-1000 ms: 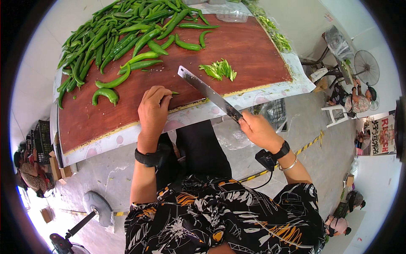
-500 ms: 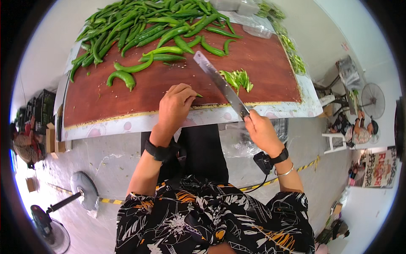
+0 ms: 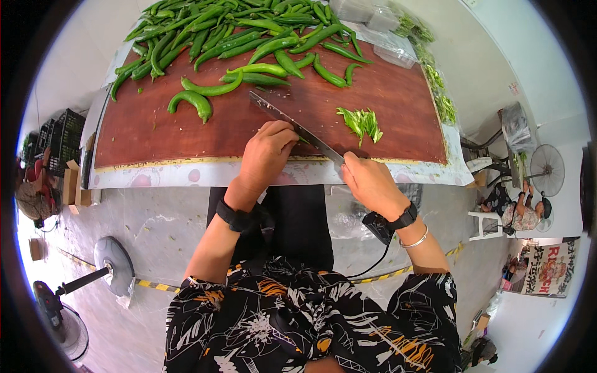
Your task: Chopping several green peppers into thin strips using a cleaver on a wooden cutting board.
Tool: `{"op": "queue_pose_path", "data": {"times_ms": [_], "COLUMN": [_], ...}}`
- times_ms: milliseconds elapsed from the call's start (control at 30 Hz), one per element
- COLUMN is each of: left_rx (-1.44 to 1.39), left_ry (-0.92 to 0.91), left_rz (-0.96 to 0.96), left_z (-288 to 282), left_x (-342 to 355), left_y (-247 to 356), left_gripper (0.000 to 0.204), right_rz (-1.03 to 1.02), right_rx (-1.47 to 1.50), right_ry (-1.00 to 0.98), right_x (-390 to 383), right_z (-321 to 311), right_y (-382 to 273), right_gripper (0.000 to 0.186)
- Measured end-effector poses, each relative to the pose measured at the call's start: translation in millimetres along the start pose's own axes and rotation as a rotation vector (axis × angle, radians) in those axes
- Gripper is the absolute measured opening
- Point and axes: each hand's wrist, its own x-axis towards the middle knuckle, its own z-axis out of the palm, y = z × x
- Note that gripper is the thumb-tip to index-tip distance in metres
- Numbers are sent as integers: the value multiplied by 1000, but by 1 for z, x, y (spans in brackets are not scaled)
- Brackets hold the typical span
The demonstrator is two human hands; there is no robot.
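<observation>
Seemingly pinching a green chili [image 3: 303, 140] in curled left hand [image 3: 267, 152] near front edge of table [image 3: 155, 138]; gripping long knife [image 3: 312, 138] in closed right hand [image 3: 371, 184], probably for control.

Long curved peppers [image 3: 273, 48]: mid to dark green; 1 slender bowed pepper [image 3: 261, 70] lighter, yellow-green. Thin-cut pepper slivers [image 3: 362, 124]: bright green mixed with pale. Broad flat reddish-brown board [image 3: 143, 130], pale flecks; narrow yellow edge strip [image 3: 180, 163], dark-specked. White table sheet [image 3: 161, 178], round pink blotches. Long grey steel knife [image 3: 314, 142]. Black short-sleeved cloth shirt [image 3: 311, 329], white line drawings, orange patches. Flat floor tape [image 3: 158, 286]: yellow-black stripes.
</observation>
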Motion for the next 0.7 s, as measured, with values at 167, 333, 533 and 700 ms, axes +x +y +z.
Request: {"op": "queue_pose_path", "data": {"times_ms": [167, 333, 533, 700], "left_rx": [60, 106, 97, 132], "left_ry": [51, 42, 32, 37], "left_rz": [-3, -26, -64, -51], "left_z": [-3, -3, -4, -3], "left_x": [-1, 0, 0, 0], "left_y": [-2, -3, 1, 1], "left_gripper": [12, 11, 12, 11], "right_rz": [43, 10, 5, 41], "right_rx": [-20, -66, -84, -73], "right_ry": [-40, -19, -41, -98], "right_x": [-1, -1, 0, 2], "right_z": [-1, 1, 1, -1], "right_y": [-2, 0, 1, 0], "right_gripper": [18, 17, 17, 18]}}
